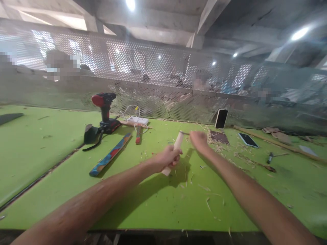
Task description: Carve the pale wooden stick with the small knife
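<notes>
The left grip (169,158) is wrapped around a pale wooden bar (178,141), straight and slender, tilted over the smooth green counter (158,212). The right grip (199,140) is clenched on a thin, dark tool (186,133) reaching the bar's upper end. Curly, straw-like shavings (217,147) surround a flat brown sheet (219,137).

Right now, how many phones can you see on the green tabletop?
2. One phone stands propped up near the perforated panel, beyond the right hand; the other phone lies flat, nearer and further right. Any hidden ones can't be counted.
</notes>
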`<state>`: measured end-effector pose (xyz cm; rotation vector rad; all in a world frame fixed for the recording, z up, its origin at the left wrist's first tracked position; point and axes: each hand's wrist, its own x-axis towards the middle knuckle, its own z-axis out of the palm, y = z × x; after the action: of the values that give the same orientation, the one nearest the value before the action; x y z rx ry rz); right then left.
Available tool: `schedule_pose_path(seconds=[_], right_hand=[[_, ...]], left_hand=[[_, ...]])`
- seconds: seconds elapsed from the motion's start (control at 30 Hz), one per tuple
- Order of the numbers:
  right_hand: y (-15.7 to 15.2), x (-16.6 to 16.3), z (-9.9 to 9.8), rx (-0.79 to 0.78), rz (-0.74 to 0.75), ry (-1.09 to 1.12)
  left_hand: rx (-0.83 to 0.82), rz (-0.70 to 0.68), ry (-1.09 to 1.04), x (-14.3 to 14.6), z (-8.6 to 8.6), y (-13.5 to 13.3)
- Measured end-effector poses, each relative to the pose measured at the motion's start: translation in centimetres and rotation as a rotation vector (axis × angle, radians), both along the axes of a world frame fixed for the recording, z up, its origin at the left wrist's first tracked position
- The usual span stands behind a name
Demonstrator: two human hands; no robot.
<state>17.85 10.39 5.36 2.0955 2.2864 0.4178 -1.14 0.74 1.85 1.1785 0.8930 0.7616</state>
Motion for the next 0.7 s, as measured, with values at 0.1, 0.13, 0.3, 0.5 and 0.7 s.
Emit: schedule_pose_path(seconds=[0.1,0.13,0.3,0.5,0.7], right_hand=[[1.2,2.8,0.7,0.013,-0.094,0.055],[1.4,3.7,0.9,0.014,-0.126,0.093],[0.1,4.6,0.8,-0.017,-0.121,0.316],[-4.2,0.2,-0.6,-0.126,0.09,0.292],[-4.9,-0.5,-1.6,-0.048,0.15,0.098]], left_hand=[[0.07,-0.172,-0.003,0.4,0.8,-1.2],[0.062,-0.173,-0.031,0.4,1.0,-1.3],[-0.057,-0.037,-0.07,-0.2,0.7,0.2],[-0.097,0.02,-0.068,0.3,-0.7,0.8],[-0.086,-0.032,-0.017,0.9,-2.1,0.5]])
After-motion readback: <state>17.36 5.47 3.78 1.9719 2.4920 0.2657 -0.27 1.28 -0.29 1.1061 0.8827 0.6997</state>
